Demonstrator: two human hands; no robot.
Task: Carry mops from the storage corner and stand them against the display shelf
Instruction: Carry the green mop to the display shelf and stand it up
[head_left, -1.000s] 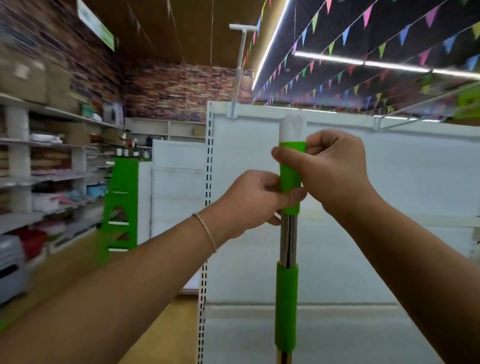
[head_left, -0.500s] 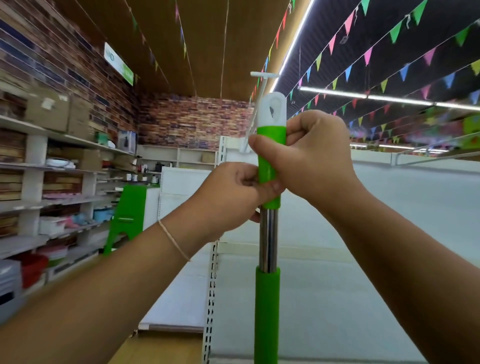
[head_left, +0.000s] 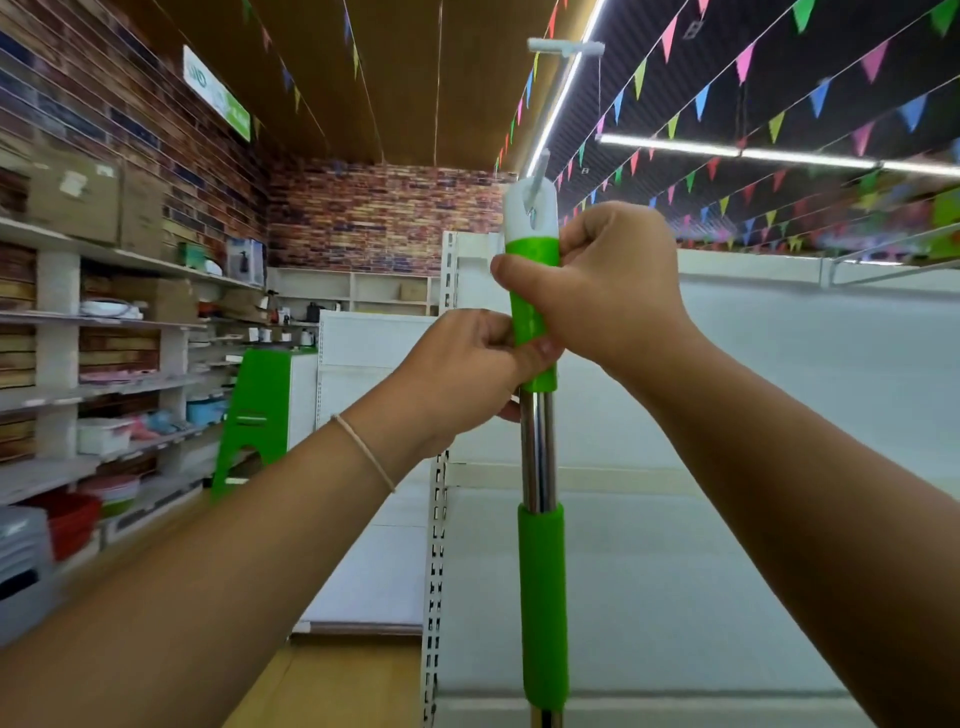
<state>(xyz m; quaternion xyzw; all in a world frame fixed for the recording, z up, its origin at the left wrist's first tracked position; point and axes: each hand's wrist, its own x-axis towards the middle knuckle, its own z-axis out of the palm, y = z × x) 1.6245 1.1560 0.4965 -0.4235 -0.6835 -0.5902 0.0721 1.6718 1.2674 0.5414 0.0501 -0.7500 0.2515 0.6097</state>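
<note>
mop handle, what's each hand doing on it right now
Left hand: closed, pinching the lower end of the upper green grip of the mop handle.
Right hand: closed around the same grip, just below the white cap.

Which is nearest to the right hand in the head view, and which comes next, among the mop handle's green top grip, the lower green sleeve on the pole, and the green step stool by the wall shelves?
From the right hand:
1. Green top grip: held in that hand.
2. Lower green sleeve: further down the same pole.
3. Green step stool: far left, by the wall shelves.
</note>
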